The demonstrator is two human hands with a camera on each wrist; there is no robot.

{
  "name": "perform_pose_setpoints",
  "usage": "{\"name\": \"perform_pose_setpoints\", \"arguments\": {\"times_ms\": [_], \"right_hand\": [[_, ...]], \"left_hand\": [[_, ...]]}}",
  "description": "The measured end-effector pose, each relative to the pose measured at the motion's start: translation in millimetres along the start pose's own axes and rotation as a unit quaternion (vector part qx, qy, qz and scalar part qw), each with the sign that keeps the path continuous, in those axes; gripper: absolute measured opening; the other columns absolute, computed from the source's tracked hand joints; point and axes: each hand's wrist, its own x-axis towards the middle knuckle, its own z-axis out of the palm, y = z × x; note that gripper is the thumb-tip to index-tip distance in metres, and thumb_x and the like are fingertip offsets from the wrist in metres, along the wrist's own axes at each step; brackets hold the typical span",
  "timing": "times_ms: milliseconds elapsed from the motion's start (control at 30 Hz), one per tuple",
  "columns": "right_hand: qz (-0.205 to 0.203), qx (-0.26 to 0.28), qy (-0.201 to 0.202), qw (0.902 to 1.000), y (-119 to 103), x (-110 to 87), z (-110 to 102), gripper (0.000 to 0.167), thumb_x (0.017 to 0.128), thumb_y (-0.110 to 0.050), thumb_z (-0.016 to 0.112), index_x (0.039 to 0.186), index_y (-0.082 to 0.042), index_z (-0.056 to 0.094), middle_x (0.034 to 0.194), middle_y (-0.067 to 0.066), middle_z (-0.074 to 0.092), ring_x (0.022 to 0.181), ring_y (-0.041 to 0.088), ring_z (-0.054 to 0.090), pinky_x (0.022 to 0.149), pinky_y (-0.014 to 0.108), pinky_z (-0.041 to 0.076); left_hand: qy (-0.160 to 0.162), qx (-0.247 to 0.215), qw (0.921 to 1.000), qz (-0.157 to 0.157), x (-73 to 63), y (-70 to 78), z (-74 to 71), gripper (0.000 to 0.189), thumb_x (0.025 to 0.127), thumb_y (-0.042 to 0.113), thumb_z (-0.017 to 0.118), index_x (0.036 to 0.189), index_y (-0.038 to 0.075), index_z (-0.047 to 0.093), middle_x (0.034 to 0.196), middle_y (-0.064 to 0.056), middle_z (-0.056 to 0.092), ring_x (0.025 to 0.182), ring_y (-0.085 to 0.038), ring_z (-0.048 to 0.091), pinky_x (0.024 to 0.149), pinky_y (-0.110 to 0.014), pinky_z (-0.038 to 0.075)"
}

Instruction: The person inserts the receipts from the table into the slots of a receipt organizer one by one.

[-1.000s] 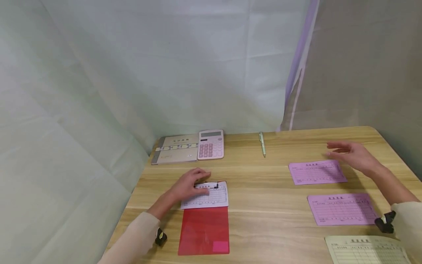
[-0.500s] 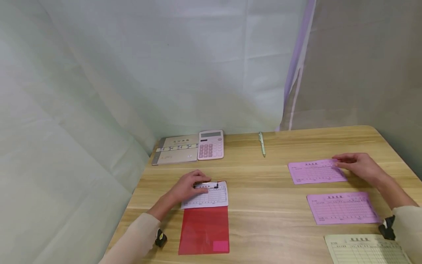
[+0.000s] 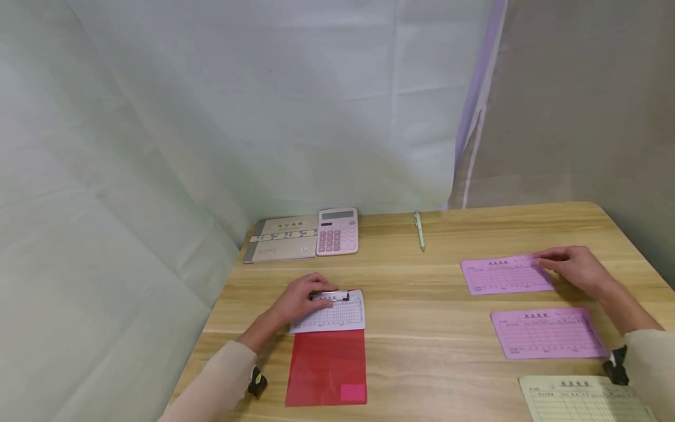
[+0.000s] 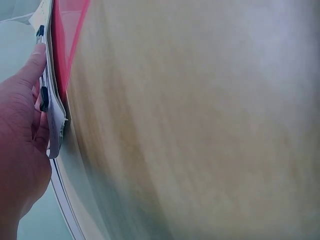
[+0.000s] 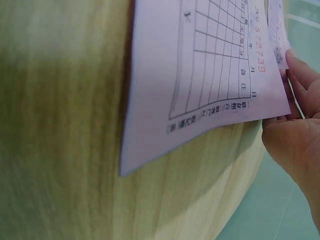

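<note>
My left hand [image 3: 297,302] lies over the top of a white printed form pad [image 3: 343,313], thumb and index finger on either side of its metal clip [image 3: 331,296]. In the left wrist view the fingers [image 4: 33,65] grip the clip at the pad's edge. A red transparent sheet [image 3: 327,369] extends from under the pad toward me. On the right, my right hand [image 3: 577,269] pinches the upper right corner of the far purple printed form [image 3: 503,275]. A second purple form [image 3: 545,334] lies nearer, large in the right wrist view.
A pale green form [image 3: 582,398] lies at the lower right, partly under the right sleeve. Along the back of the wooden table [image 3: 422,346] are a beige notebook [image 3: 279,249], a pink calculator [image 3: 338,231] and a light green pen [image 3: 419,231]. Cloth curtains [image 3: 316,117] hang behind.
My right hand has come down from above the far purple form onto its upper right corner. The left hand has stayed at the clip.
</note>
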Motion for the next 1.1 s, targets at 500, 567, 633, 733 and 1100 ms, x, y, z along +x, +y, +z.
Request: {"name": "perform_pose_setpoints", "arguments": {"times_ms": [500,567,633,733,1100], "right_hand": [[0.023,0.007,0.008,0.9997,2.5,5.8,1.6,0.061,0.108,-0.041,0.062,0.138,0.012,0.06,0.133,0.037,0.059,0.111,0.041,0.052,0.076,0.028,0.044],[0.025,0.01,0.004,0.9996,2.5,5.6,1.8,0.061,0.108,-0.041,0.061,0.138,0.012,0.06,0.133,0.037,0.059,0.111,0.041,0.052,0.078,0.031,0.043],[0.025,0.009,0.001,0.9997,2.4,5.4,1.7,0.061,0.109,-0.041,0.06,0.138,0.012,0.06,0.133,0.036,0.059,0.111,0.041,0.052,0.079,0.031,0.043],[0.023,0.007,-0.001,0.9997,1.2,4.9,1.2,0.062,0.109,-0.041,0.061,0.137,0.013,0.059,0.132,0.037,0.059,0.11,0.042,0.052,0.078,0.031,0.043],[0.029,-0.001,-0.01,0.9995,-3.9,4.7,-4.4,0.06,0.11,-0.039,0.059,0.137,0.014,0.059,0.13,0.036,0.059,0.108,0.041,0.051,0.076,0.031,0.045]], "left_hand": [[0.003,-0.01,0.9999,-0.009,0.5,1.2,0.0,0.037,0.092,0.03,0.086,0.128,0.029,0.079,0.114,0.017,0.064,0.104,-0.008,0.06,0.097,-0.038,0.053],[0.004,-0.01,0.9999,-0.006,0.6,1.9,0.1,0.037,0.092,0.03,0.086,0.128,0.029,0.079,0.114,0.017,0.064,0.103,-0.008,0.06,0.096,-0.038,0.053],[0.004,-0.01,0.9999,-0.006,0.3,2.8,0.1,0.037,0.092,0.03,0.086,0.128,0.029,0.079,0.114,0.017,0.064,0.103,-0.008,0.059,0.096,-0.038,0.052],[0.001,-0.013,0.9999,-0.009,-0.3,4.3,-0.4,0.037,0.092,0.03,0.086,0.128,0.028,0.079,0.114,0.016,0.064,0.104,-0.008,0.059,0.097,-0.039,0.052],[-0.002,-0.009,0.9999,-0.004,-0.3,6.1,-2.1,0.035,0.094,0.027,0.084,0.128,0.026,0.079,0.113,0.014,0.064,0.102,-0.009,0.059,0.094,-0.036,0.052]]}}
